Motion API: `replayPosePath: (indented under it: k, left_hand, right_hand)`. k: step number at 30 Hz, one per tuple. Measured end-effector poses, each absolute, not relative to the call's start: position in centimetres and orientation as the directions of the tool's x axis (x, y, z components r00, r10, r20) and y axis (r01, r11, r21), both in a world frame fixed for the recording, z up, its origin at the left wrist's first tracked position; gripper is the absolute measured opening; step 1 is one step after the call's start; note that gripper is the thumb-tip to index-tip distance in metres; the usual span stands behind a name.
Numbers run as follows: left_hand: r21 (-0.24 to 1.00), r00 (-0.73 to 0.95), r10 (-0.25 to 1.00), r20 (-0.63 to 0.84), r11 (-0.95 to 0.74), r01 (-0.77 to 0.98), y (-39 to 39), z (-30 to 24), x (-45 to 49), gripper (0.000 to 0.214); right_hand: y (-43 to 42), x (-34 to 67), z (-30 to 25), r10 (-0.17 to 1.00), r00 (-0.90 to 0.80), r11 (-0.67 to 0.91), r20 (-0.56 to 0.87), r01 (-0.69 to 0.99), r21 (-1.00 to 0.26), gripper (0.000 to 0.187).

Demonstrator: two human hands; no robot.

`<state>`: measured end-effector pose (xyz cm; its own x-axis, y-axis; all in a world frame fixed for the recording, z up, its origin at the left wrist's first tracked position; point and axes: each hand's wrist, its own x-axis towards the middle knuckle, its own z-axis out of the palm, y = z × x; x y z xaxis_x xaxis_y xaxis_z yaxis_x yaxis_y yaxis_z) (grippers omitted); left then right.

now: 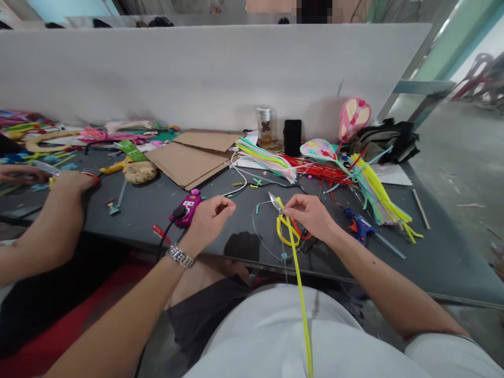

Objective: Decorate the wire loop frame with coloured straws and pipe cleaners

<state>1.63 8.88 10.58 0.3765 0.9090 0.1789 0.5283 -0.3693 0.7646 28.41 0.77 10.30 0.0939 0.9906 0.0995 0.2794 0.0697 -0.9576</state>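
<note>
My right hand pinches a long yellow pipe cleaner near its top end. From there the strip hangs down over the table edge and my white shirt. Beneath that hand lie scissors with yellow handles, blades pointing away to the left. My left hand is raised over the table, thumb and fingers pressed together; whatever they hold is too small to make out. Close to its wrist sits a purple power strip with a black plug. A thin clear line with a small blue piece loops between my hands.
Bundles of coloured pipe cleaners, red stems, a blue glue gun, a phone and a bottle lie or stand beyond. Cardboard sheets are left of centre. A co-worker's hand holds red-handled scissors at left.
</note>
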Motion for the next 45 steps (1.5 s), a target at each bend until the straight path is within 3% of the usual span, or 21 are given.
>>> replayPosePath:
  k: [8, 11, 12, 18, 24, 34, 37, 39, 41, 43, 45]
  left_hand:
    - [0.633, 0.412, 0.848, 0.334, -0.526, 0.569, 8.6, 13.1, 4.2, 0.04]
    - [0.663, 0.413, 0.832, 0.371, -0.549, 0.509, 8.6, 13.6, 5.4, 0.023]
    - [0.692, 0.421, 0.831, 0.363, -0.543, 0.476, 8.6, 13.9, 5.8, 0.015]
    - [0.851, 0.538, 0.827, 0.159, -0.392, 0.351, 8.0, 15.0, 8.4, 0.026]
    - [0.871, 0.582, 0.811, 0.06, -0.327, 0.367, 7.7, 15.4, 10.0, 0.021]
    - [0.892, 0.539, 0.842, 0.023, -0.261, 0.369, 7.6, 15.3, 10.9, 0.016]
    - [0.914, 0.511, 0.859, 0.033, -0.233, 0.333, 7.6, 14.8, 11.0, 0.017]
    - [0.924, 0.505, 0.863, 0.031, -0.217, 0.315, 7.7, 14.4, 11.0, 0.017]
    - [0.934, 0.502, 0.864, 0.021, -0.196, 0.298, 7.8, 13.9, 11.0, 0.016]
    - [0.946, 0.502, 0.865, 0.017, -0.176, 0.272, 7.8, 13.5, 11.0, 0.015]
    - [0.959, 0.505, 0.863, 0.013, -0.154, 0.238, 7.8, 13.3, 10.9, 0.017]
  right_hand:
    - [0.7, 28.5, 10.5, 0.993, 0.082, 0.059, 0.084, 0.275, -0.96, 0.023]
    - [0.7, 28.7, 10.4, 0.993, 0.087, 0.057, 0.083, 0.263, -0.963, 0.023]
    - [0.7, 28.7, 10.3, 0.993, 0.089, 0.058, 0.084, 0.259, -0.964, 0.023]
    - [0.8, 28.8, 9.9, 0.992, 0.078, 0.08, 0.102, 0.247, -0.966, 0.023]
    - [0.9, 28.8, 9.8, 0.989, 0.083, 0.096, 0.123, 0.275, -0.957, 0.023]
    - [0.6, 29.1, 9.9, 0.984, 0.064, 0.133, 0.166, 0.352, -0.927, 0.019]
    - [-0.2, 29.1, 10.3, 0.913, 0.168, 0.245, 0.371, 0.5, -0.83, 0.025]
    - [-1.2, 28.8, 10.5, 0.791, 0.214, 0.292, 0.573, 0.691, -0.661, 0.021]
    - [-2.1, 28.2, 10.4, 0.716, 0.114, 0.306, 0.689, 0.836, -0.456, 0.011]
    - [-2.7, 27.5, 10.0, 0.739, -0.028, 0.323, 0.673, 0.891, -0.318, 0.018]
    - [-2.9, 27.0, 9.2, 0.791, -0.089, 0.307, 0.606, 0.914, -0.267, 0.022]
